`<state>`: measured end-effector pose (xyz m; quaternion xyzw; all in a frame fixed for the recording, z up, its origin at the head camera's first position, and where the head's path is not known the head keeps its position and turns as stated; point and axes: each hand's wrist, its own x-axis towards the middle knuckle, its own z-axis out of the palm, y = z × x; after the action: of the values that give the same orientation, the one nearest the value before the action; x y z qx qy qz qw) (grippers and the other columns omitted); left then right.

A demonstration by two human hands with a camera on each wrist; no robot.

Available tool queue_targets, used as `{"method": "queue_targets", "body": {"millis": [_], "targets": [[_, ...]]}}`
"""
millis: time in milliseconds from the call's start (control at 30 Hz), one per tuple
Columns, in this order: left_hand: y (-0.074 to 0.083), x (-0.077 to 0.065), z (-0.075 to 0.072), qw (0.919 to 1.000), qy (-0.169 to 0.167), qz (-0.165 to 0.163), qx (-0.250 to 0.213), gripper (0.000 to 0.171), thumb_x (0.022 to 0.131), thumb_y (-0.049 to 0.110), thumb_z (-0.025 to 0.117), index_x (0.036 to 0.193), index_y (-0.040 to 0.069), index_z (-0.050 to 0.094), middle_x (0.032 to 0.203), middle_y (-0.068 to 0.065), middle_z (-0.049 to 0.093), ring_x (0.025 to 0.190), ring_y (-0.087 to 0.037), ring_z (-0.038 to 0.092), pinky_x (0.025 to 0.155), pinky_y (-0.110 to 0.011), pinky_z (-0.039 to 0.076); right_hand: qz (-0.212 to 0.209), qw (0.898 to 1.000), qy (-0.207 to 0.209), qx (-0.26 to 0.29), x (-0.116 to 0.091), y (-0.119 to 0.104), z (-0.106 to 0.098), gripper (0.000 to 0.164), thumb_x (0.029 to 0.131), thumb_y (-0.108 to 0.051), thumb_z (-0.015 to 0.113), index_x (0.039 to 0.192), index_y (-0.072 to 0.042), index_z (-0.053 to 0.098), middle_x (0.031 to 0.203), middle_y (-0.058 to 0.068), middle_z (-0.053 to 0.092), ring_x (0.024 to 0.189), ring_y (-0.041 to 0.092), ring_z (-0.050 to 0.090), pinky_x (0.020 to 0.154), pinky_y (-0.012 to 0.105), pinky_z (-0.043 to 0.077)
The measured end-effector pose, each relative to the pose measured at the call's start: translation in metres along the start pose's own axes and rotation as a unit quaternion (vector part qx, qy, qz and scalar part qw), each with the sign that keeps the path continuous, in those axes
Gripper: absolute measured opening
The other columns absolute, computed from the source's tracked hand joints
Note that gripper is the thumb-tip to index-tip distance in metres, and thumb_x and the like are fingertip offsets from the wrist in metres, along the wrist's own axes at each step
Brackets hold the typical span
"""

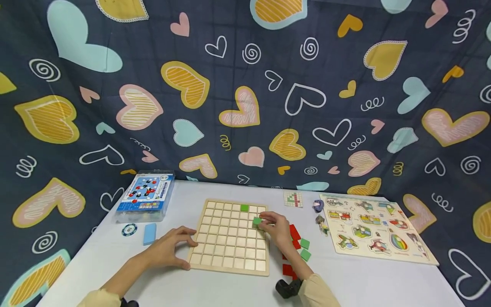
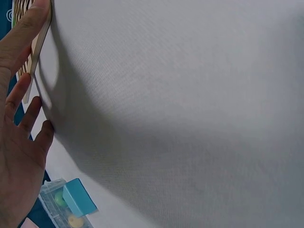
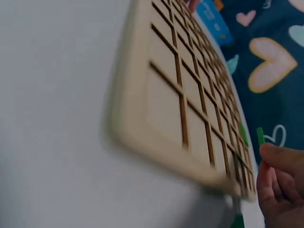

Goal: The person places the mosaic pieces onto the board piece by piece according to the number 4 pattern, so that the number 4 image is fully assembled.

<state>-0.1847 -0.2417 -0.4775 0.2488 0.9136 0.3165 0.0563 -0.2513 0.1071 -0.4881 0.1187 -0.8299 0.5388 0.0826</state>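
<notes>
While a green tile (image 1: pixel 256 221) hung pinched in a person's right hand (image 1: pixel 278 229) over the far right of a wooden grid board (image 1: pixel 229 242), the left hand (image 1: pixel 167 249), fingers (image 2: pixel 32 111) extended, touched the board's left edge. Another green tile (image 1: pixel 244 207) sat in the top row; red tiles (image 1: pixel 295 232) lay between the board and a picture puzzle (image 1: pixel 381 234).

Right grip (image 1: pixel 278 229) pinching green tile (image 1: pixel 256 221), wooden board (image 1: pixel 226 241)
</notes>
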Motion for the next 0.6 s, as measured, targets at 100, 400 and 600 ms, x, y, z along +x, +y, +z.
{"method": "queue_targets", "body": {"millis": [100,400,600], "targets": [[-0.001,0.000,0.000,1.0000,0.001,-0.004,-0.004,0.047,0.063,0.048,0.083,0.102,0.028,0.068,0.134,-0.008,0.050,0.123,-0.040,0.042,0.096,-0.064,0.038,-0.037,0.999,-0.014,-0.009,0.014,0.000,0.018,0.028,0.076,0.010,0.073,0.103,0.006,0.069,0.095,0.017,0.072,0.078,0.026,0.068,0.069,0.027,0.056],[-0.002,0.000,0.005,0.9999,0.002,0.010,-0.003,0.047,0.063,0.050,0.082,0.103,0.028,0.068,0.134,-0.009,0.051,0.122,-0.040,0.044,0.095,-0.063,0.039,-0.053,0.998,-0.019,-0.020,0.030,-0.001,0.046,0.026,0.074,0.014,0.068,0.099,0.011,0.068,0.090,0.020,0.071,0.077,0.028,0.068,0.064,0.022,0.054],[-0.002,-0.001,0.001,1.0000,0.003,0.001,-0.008,0.048,0.064,0.049,0.082,0.103,0.028,0.068,0.135,-0.009,0.050,0.123,-0.041,0.042,0.094,-0.066,0.038,-0.057,0.997,-0.056,0.012,0.039,-0.005,0.055,0.030,0.076,0.015,0.068,0.105,0.012,0.065,0.097,0.024,0.069,0.080,0.032,0.068,0.068,0.026,0.056]]}}
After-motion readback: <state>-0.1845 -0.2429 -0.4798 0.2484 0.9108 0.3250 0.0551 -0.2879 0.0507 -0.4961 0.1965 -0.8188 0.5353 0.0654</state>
